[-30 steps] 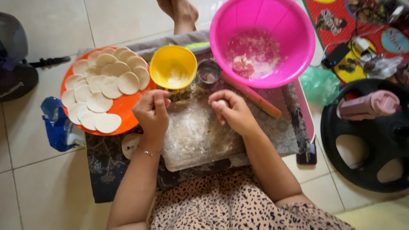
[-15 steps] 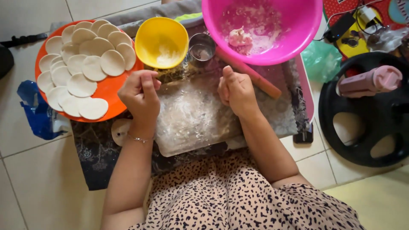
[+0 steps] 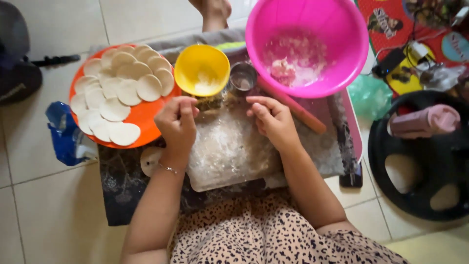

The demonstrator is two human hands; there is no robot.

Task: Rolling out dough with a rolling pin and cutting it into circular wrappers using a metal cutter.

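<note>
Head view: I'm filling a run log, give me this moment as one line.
left hand: curled, above floured board | right hand: likewise | orange plate: dough rounds | yellow bowl, pink bowl: behind

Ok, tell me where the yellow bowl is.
Head view, upper middle: the yellow bowl sits between the orange plate of dough rounds and the pink basin.

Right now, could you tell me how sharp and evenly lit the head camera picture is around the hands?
In the head view, soft daylight falls evenly, with no hard shadows; the left hand and right hand look slightly soft, the floured board between them smeared and low in detail. The pink bowl glows strongly saturated. The orange plate of dough rounds is fairly clear.
</note>
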